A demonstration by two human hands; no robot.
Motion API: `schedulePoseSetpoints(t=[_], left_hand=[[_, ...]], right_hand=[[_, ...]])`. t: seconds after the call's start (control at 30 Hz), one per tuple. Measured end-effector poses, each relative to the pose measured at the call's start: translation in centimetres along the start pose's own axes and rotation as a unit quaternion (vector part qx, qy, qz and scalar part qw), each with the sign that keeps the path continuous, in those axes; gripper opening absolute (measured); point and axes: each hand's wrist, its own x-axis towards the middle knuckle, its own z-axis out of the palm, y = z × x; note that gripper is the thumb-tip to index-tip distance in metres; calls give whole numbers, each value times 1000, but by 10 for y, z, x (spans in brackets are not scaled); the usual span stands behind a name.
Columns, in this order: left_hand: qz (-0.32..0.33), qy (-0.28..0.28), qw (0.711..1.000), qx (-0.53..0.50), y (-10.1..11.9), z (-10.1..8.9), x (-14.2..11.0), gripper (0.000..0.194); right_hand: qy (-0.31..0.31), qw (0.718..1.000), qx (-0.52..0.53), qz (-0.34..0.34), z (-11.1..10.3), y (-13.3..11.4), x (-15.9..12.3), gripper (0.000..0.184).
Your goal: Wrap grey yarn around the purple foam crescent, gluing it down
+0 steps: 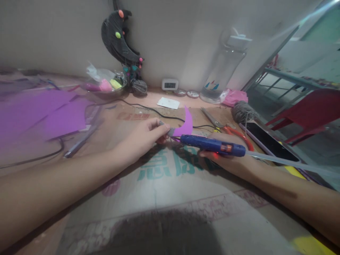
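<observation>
My left hand [154,131] pinches a purple crescent cutout [188,122] whose near end is wrapped in grey yarn [171,132]. In my right hand [212,154] is a blue hot glue gun [212,144], with a long clear glue stick [278,161] sticking out of its back. The gun's nozzle points left and meets the cutout's lower edge close to the yarn wrap; whether it touches is hard to tell. A small red light glows under the gun. Behind the right hand lie orange-handled scissors [235,134].
Purple sheets [63,111] and a blurred pen-like stick [82,136] lie left. Along the wall are a bowl [106,92], hanging dark crescent [114,37], small digital clock [170,85] and clear bottle [223,71]. A grey yarn ball [243,111] and phone [271,141] sit right. A black cord [148,108] crosses behind.
</observation>
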Motion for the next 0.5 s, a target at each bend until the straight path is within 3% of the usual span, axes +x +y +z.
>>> schedulePoseSetpoints(t=[0.5], left_hand=[[-7, 0, 1000, 2, 3, 1, -1, 27]], right_hand=[[9, 1000, -5, -28, -2, -8, 1, 27]])
